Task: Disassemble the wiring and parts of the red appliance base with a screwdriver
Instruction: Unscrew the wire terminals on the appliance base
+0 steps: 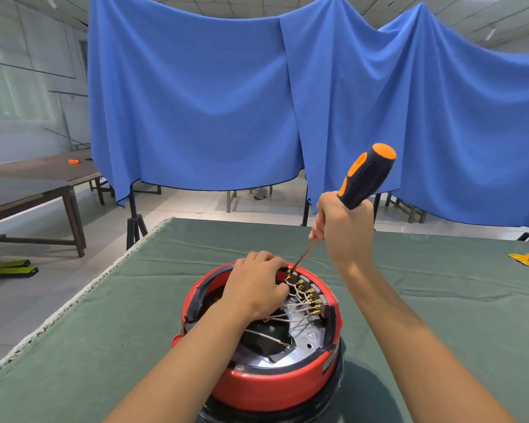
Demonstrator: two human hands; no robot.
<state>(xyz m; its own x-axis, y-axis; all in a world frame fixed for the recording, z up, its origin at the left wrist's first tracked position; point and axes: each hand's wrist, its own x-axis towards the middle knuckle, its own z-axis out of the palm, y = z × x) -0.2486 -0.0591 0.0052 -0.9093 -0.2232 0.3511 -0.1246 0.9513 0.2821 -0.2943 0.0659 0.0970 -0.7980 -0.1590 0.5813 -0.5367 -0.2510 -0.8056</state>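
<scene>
2 hands busy on the round red plastic appliance base (269, 386) atop a green cloth-covered table (440, 315), right hand (342, 227) wrapped round the orange-and-black-handled screwdriver (365, 178), left hand (257, 285) curled over thin white wires (290, 305), blue fabric backdrop (226, 102) behind, brown wooden tables (40, 184) off left.

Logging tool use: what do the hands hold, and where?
Right hand grips the screwdriver at its handle's lower end; left hand rests on the wires.

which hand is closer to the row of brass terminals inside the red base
Left. The left hand rests inside the red base, its fingers right beside the brass terminals. The right hand is up above them, gripping the screwdriver.
</scene>
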